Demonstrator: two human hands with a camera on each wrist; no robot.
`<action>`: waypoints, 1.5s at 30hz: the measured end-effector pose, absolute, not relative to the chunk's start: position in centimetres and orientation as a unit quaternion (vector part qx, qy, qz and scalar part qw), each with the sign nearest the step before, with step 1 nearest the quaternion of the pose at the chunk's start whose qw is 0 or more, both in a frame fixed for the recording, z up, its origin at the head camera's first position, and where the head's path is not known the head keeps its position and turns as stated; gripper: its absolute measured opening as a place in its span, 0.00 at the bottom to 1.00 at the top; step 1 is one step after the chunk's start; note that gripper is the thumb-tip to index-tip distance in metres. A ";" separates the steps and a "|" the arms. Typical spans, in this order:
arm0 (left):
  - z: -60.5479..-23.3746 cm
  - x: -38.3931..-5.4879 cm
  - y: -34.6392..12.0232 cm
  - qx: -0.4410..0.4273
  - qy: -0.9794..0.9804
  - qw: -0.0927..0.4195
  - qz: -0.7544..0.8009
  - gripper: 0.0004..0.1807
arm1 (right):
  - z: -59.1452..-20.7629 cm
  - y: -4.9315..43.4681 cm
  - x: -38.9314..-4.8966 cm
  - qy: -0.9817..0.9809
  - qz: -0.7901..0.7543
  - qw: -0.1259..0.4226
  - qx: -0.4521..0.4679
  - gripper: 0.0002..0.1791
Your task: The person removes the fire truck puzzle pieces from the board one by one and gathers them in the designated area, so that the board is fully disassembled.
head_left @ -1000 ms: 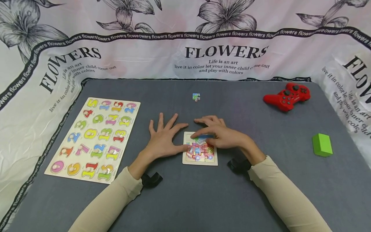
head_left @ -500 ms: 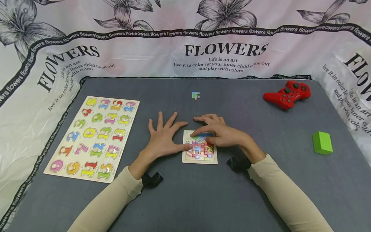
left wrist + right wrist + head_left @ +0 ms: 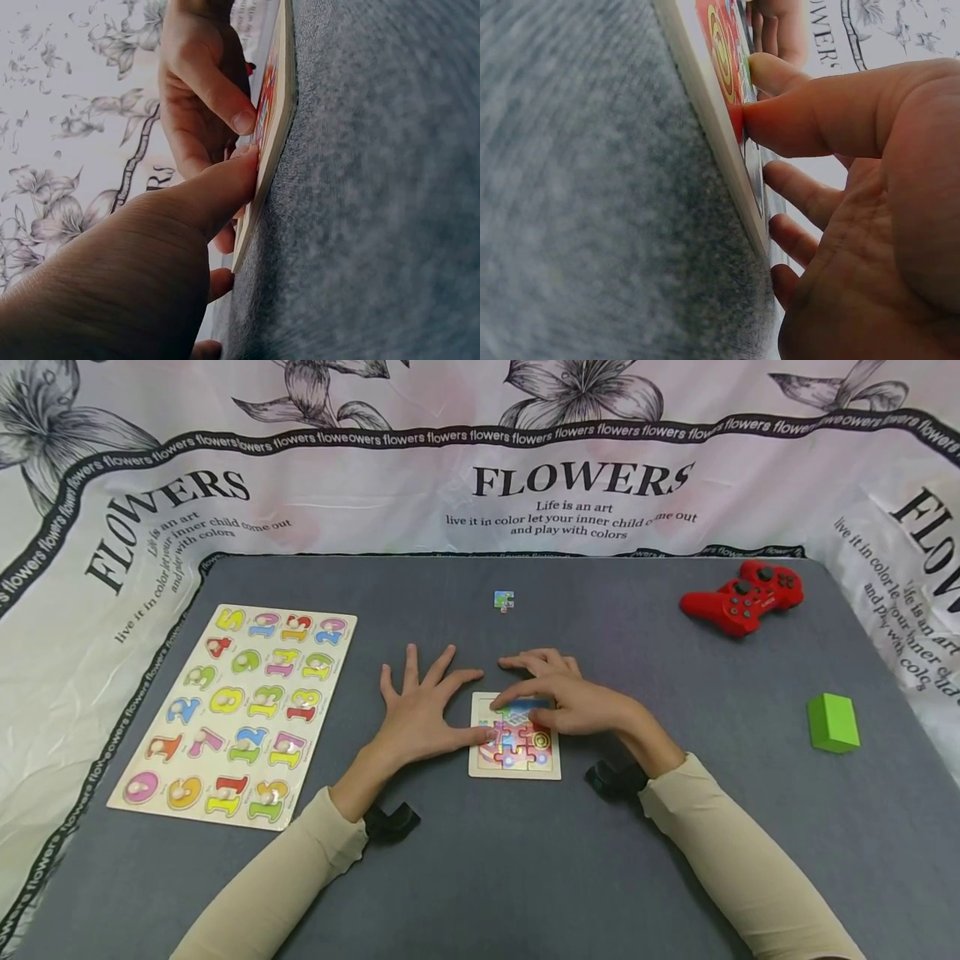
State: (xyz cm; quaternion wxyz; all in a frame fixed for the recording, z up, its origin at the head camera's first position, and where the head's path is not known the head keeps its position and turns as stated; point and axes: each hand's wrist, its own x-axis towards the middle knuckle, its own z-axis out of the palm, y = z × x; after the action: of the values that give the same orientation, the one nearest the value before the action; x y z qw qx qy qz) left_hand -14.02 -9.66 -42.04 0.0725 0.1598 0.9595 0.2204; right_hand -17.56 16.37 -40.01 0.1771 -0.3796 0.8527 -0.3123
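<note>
Pale wooden jigsaw puzzle (image 3: 517, 752) lies flat on grey table (image 3: 465, 877), mid-frame on my remote feed. Left hand (image 3: 420, 717): fingers spread, thumb pressing puzzle's left side. Right hand (image 3: 576, 702): thumb touching puzzle, index finger apart from it, contact unclear to me. Loose piece (image 3: 504, 600) well beyond; number board (image 3: 225, 677) farther left.

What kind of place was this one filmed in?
Likely an indoor tabletop set up for puzzle play or filming, though the room itself isn't shown. The clues: a gray tabletop, a small jigsaw puzzle under the person's fingers, and a flower-printed sheet as the backdrop.
</note>
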 end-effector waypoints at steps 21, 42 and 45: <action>-41.8 -14.0 -9.7 0.162 0.955 0.076 0.238 0.48 | -40.3 16.3 -17.6 0.851 -0.327 0.157 -0.380 0.26; -42.0 -13.8 -9.7 0.164 0.953 0.069 0.244 0.47 | -40.5 16.3 -17.9 0.831 -0.362 0.148 -0.395 0.23; -41.9 -13.8 -9.7 0.163 0.953 0.070 0.245 0.47 | -40.7 16.4 -17.9 0.829 -0.377 0.149 -0.385 0.23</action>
State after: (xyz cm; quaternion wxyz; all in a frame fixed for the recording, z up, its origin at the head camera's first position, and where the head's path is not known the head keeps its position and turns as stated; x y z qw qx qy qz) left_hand -13.79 -9.67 -41.93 0.0697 0.1632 0.9531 0.2452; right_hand -17.91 16.45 -40.71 0.1486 -0.3852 0.8291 -0.3771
